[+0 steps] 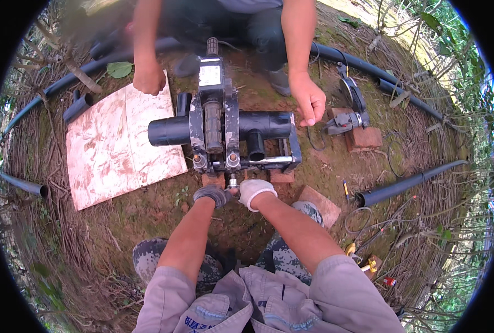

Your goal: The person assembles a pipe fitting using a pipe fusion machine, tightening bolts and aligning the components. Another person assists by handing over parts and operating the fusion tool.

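Note:
A metal pipe-clamping machine [219, 127] sits on bricks on the ground and grips a thick black pipe tee [261, 126]. My left hand [212, 194], in a grey glove, and my right hand [254, 191], in a white glove, meet at the small screw knob [233, 181] on the machine's near end. Both are closed around it, and the knob is mostly hidden. Across from me another person crouches, one hand [148, 77] resting on a board and the other hand [309, 100] by the machine's far right side.
A pale wooden board [119, 147] lies left of the machine. Long black pipes [402, 187] curve around the site over dirt and dry vines. A second tool [349, 114] rests on a brick to the right. Cables and small tools lie at the lower right.

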The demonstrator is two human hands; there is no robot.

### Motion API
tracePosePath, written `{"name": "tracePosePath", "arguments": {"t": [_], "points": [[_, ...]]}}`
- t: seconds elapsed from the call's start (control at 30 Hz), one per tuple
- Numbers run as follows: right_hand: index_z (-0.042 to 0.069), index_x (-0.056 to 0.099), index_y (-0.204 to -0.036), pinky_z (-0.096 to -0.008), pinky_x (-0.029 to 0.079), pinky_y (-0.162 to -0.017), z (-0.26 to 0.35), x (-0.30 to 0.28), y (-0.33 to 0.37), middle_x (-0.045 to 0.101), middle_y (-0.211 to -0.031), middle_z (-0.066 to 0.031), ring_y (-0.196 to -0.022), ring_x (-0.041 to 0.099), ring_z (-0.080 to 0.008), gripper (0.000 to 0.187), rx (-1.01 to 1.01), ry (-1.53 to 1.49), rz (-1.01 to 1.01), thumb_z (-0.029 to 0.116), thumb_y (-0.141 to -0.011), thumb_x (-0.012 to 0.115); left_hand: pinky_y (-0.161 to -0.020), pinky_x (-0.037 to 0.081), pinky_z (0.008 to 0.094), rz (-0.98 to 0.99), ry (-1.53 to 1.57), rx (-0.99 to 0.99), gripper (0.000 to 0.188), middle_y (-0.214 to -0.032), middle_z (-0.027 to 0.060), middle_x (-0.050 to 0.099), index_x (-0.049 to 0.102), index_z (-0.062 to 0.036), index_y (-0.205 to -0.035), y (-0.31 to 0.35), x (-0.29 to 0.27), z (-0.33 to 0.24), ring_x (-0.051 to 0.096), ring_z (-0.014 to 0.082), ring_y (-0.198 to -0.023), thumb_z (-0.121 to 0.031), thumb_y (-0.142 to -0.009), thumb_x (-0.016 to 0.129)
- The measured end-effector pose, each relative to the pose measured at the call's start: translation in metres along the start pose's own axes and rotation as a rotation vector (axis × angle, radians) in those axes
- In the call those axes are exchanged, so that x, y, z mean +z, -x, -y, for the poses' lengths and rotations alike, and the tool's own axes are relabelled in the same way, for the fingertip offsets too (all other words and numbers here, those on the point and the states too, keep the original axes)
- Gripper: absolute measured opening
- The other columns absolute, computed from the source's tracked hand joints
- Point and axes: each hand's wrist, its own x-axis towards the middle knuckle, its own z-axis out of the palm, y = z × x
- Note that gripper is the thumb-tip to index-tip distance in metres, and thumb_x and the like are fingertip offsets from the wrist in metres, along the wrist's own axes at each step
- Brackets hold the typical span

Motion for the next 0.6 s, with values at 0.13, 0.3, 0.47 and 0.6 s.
{"name": "tracePosePath", "arguments": {"t": [0.13, 0.3, 0.47, 0.6], "points": [[0.007, 0.076, -0.117, -0.0449, 0.055, -0.095, -0.004, 0.008, -0.007, 0.072, -0.122, -0.017, -0.114, 0.069, -0.0332, 0.033, -0.012, 0.003, -0.031, 0.027, -0.093, 0.064, -0.118, 0.037, 0.0452, -0.038, -0.031, 0.015, 0.101, -0.157, 0.0198, 0.045, 0.048, -0.0032, -0.15, -0.011, 0.009, 0.006, 0.045, 0.0321, -0.145, -0.084, -0.091, 0.032], [0.005, 0.076, -0.114, -0.0452, 0.056, -0.094, -0.003, 0.007, -0.001, 0.074, -0.118, -0.0182, -0.111, 0.071, -0.0339, 0.037, -0.03, -0.038, -0.073, 0.033, -0.09, 0.072, -0.116, 0.039, 0.0449, -0.107, -0.063, 0.033, 0.1, -0.148, 0.0239, 0.054, 0.057, 0.0008, -0.142, -0.022, 0.019, 0.011, 0.052, 0.0361, -0.138, -0.082, -0.093, 0.028], [0.007, 0.076, -0.117, -0.0449, 0.055, -0.095, -0.004, 0.005, 0.001, 0.072, -0.123, -0.0167, -0.115, 0.069, -0.0338, 0.034, -0.029, -0.025, -0.048, 0.03, -0.096, 0.062, -0.117, 0.038, 0.046, -0.032, -0.069, -0.001, 0.103, -0.154, 0.0204, 0.048, 0.051, -0.0027, -0.148, -0.034, 0.02, 0.013, 0.048, 0.0332, -0.143, -0.085, -0.091, 0.03], [0.007, 0.075, -0.119, -0.0449, 0.055, -0.095, -0.001, 0.004, -0.001, 0.071, -0.125, -0.0166, -0.116, 0.069, -0.034, 0.034, -0.045, -0.012, -0.042, 0.027, -0.099, 0.057, -0.117, 0.039, 0.0466, -0.004, -0.071, -0.005, 0.103, -0.154, 0.0195, 0.049, 0.05, -0.004, -0.15, -0.036, 0.018, 0.017, 0.048, 0.0324, -0.143, -0.086, -0.09, 0.032]]}}
